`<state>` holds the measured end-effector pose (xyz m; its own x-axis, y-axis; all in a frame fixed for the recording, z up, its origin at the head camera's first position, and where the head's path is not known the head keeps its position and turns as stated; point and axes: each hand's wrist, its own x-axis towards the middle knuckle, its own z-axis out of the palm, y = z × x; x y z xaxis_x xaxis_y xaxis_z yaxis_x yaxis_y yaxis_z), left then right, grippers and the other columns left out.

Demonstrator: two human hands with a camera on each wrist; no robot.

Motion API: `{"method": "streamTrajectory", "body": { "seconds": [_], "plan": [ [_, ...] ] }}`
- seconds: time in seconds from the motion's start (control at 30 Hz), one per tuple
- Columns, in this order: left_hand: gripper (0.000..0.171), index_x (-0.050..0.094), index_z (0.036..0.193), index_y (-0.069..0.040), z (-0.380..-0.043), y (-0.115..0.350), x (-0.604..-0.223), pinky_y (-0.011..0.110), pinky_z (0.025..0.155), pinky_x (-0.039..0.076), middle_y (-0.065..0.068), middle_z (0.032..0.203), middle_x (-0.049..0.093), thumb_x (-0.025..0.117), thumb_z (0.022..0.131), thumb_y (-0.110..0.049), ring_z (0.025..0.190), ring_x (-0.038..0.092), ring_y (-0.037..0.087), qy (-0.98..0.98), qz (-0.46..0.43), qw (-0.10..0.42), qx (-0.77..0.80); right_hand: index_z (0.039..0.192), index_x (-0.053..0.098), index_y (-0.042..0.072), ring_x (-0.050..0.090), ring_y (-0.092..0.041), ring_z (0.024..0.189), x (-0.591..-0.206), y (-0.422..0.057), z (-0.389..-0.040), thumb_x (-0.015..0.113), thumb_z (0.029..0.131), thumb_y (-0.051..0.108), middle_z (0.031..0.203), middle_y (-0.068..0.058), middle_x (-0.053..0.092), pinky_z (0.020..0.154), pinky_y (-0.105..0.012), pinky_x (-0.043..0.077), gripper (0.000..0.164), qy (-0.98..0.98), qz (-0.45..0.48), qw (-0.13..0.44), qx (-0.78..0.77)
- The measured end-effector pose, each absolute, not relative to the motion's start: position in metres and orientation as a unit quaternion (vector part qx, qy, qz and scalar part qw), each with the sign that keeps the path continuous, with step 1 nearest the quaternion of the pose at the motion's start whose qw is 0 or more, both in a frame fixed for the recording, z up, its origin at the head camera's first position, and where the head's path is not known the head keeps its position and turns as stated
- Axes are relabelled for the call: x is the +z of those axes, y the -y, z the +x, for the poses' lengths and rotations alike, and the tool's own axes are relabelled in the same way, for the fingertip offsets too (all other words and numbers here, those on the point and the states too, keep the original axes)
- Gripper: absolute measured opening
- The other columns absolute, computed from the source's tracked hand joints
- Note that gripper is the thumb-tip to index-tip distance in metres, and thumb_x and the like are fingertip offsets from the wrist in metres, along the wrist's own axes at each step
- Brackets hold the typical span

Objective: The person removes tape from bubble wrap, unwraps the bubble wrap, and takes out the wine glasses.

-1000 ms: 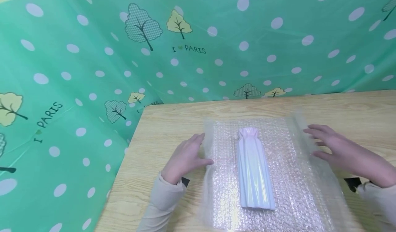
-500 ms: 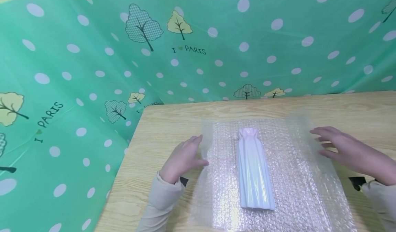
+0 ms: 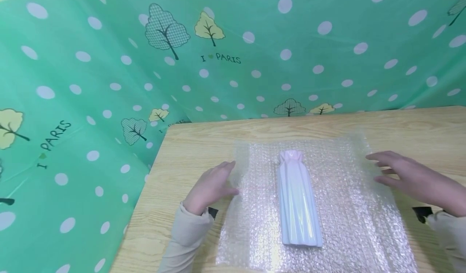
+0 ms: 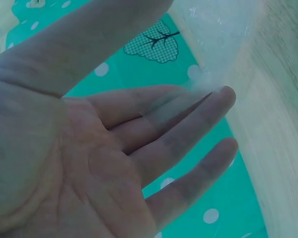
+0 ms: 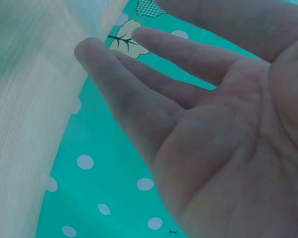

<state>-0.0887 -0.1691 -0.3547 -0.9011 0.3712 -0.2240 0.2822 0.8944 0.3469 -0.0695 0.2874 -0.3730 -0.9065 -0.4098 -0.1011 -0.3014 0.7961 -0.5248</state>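
A glossy fluted vase [image 3: 299, 202], pink at its gathered neck and pale blue below, lies on a spread sheet of bubble wrap [image 3: 342, 224]. At the sheet's left edge is my left hand [image 3: 211, 187], its fingers extended and thumb apart. In the left wrist view, a hazy film edge [image 4: 201, 82] overlaps the fingers of this left hand [image 4: 114, 148]; whether it touches them I cannot tell. Beside the sheet's right edge hovers my right hand [image 3: 409, 176], fingers loosely extended. The right wrist view shows that right hand [image 5: 203, 124] with a bare palm, holding nothing.
The wooden table [image 3: 153, 208] extends left of the wrap and behind it. A green dotted cloth [image 3: 255, 50] printed with trees hangs along the table's back and left sides.
Both hands have drawn slightly outward, away from the vase. The bubble wrap's side edges have spread and settled flatter on the table. The vase stays where it was.
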Motion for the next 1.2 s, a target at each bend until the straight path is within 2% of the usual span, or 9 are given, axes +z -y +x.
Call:
{"method": "streamTrajectory", "body": {
  "seconds": [0.13,0.3,0.43,0.67,0.8,0.93,1.2],
  "plan": [
    [0.081,0.033,0.141,-0.004,-0.089,0.171,-0.354,0.046,0.107,0.028,0.016,0.142,0.037,0.075,0.074,-0.023,0.130,0.034,0.032,-0.961,0.164,0.152,0.161,0.131,0.038,-0.007,0.054,-0.048,0.097,-0.374,-0.287,-0.069,0.063,0.086,0.008,0.126,-0.031,0.040,0.072,-0.051,0.051,0.054,-0.943,-0.187,0.113,-0.251],
    [0.080,0.033,0.142,-0.006,-0.089,0.172,-0.353,0.046,0.107,0.027,0.016,0.143,0.035,0.075,0.075,-0.020,0.131,0.031,0.031,-0.961,0.163,0.160,0.155,0.132,0.037,-0.007,0.053,-0.048,0.097,-0.373,-0.286,-0.070,0.063,0.088,0.017,0.128,-0.033,0.037,0.073,-0.055,0.049,0.056,-0.946,-0.180,0.126,-0.237],
    [0.082,0.032,0.142,-0.006,-0.090,0.173,-0.352,0.045,0.107,0.027,0.015,0.143,0.035,0.075,0.074,-0.018,0.131,0.031,0.031,-0.961,0.165,0.164,0.150,0.133,0.036,-0.007,0.048,-0.052,0.102,-0.372,-0.285,-0.071,0.061,0.089,0.022,0.129,-0.035,0.035,0.076,-0.057,0.047,0.058,-0.949,-0.169,0.147,-0.222],
    [0.083,0.030,0.144,-0.010,-0.090,0.176,-0.353,0.047,0.107,0.028,0.013,0.145,0.033,0.073,0.073,-0.010,0.133,0.029,0.031,-0.960,0.154,0.174,0.154,0.133,0.037,-0.004,0.039,-0.052,0.111,-0.369,-0.286,-0.068,0.057,0.091,0.031,0.131,-0.032,0.035,0.082,-0.065,0.039,0.058,-0.956,-0.160,0.138,-0.205],
    [0.085,0.028,0.145,-0.013,-0.089,0.179,-0.352,0.046,0.107,0.027,0.012,0.146,0.032,0.074,0.073,-0.011,0.132,0.030,0.030,-0.959,0.145,0.180,0.164,0.134,0.037,-0.004,0.038,-0.052,0.112,-0.368,-0.286,-0.068,0.055,0.092,0.036,0.131,-0.032,0.035,0.084,-0.067,0.036,0.061,-0.958,-0.157,0.126,-0.205],
    [0.087,0.027,0.145,-0.016,-0.089,0.181,-0.352,0.047,0.105,0.030,0.010,0.146,0.031,0.074,0.073,-0.013,0.127,0.038,0.030,-0.959,0.131,0.184,0.174,0.136,0.035,-0.005,0.041,-0.050,0.111,-0.366,-0.285,-0.068,0.053,0.092,0.039,0.131,-0.031,0.036,0.080,-0.065,0.040,0.065,-0.958,-0.150,0.124,-0.209],
    [0.078,0.033,0.143,-0.014,-0.091,0.180,-0.352,0.047,0.106,0.029,0.007,0.144,0.037,0.073,0.077,-0.026,0.130,0.034,0.029,-0.968,0.113,0.151,0.163,0.138,0.032,-0.003,0.045,-0.047,0.109,-0.364,-0.282,-0.068,0.053,0.092,0.040,0.129,-0.028,0.039,0.074,-0.060,0.045,0.067,-0.959,-0.150,0.117,-0.212]
  ]
}}
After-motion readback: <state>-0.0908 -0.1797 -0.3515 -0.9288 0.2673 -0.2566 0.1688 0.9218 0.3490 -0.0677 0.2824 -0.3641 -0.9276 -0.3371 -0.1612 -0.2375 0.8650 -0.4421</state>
